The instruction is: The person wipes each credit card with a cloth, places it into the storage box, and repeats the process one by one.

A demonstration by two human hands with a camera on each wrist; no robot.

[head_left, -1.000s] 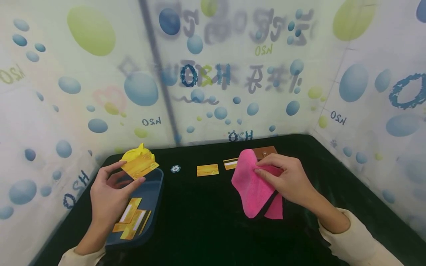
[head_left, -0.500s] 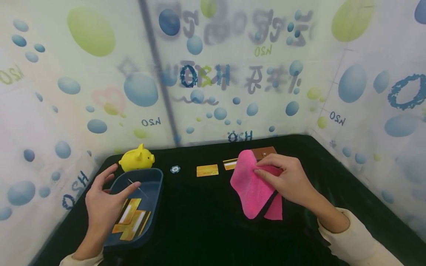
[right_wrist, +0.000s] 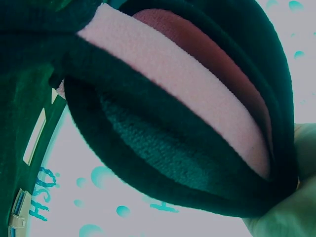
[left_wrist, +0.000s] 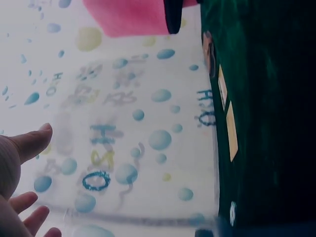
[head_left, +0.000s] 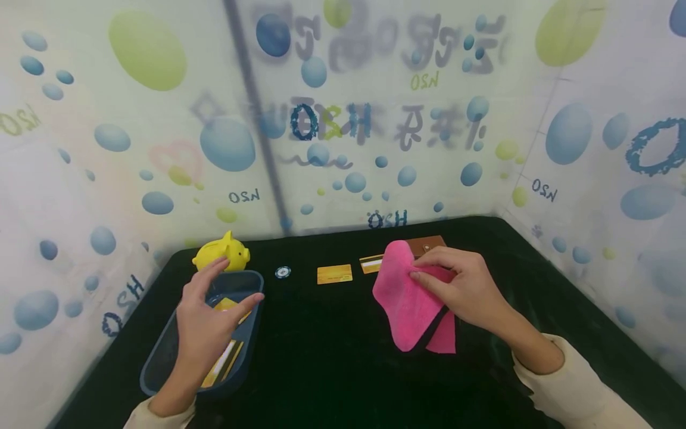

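In the head view my left hand [head_left: 200, 328] hangs over the blue tray [head_left: 165, 351], thumb and fingers spread apart with nothing between them. Gold bank cards [head_left: 220, 369] lie inside the tray, partly hidden by that hand. In the left wrist view the same hand [left_wrist: 19, 163] shows its thumb and several fingertips apart. My right hand [head_left: 474, 292] pinches the top of a pink fabric piece [head_left: 399, 298] with black edging and lets it hang above the table. Seen from the right wrist, this fabric gapes into dark folds with a pink band [right_wrist: 182, 84] across them.
A yellow piggy bank [head_left: 231, 248] stands behind the tray. Along the back of the dark green tabletop [head_left: 321, 351] lie a poker chip [head_left: 282, 272], a gold card [head_left: 334, 274], a striped card [head_left: 371, 264] and a brown wallet [head_left: 429, 244]. Patterned white curtains [head_left: 354, 149] enclose the table.
My left hand has let go of a gold bank card, which dropped into the tray, then moved right and forward over it. The right hand and pink fabric have stayed put.
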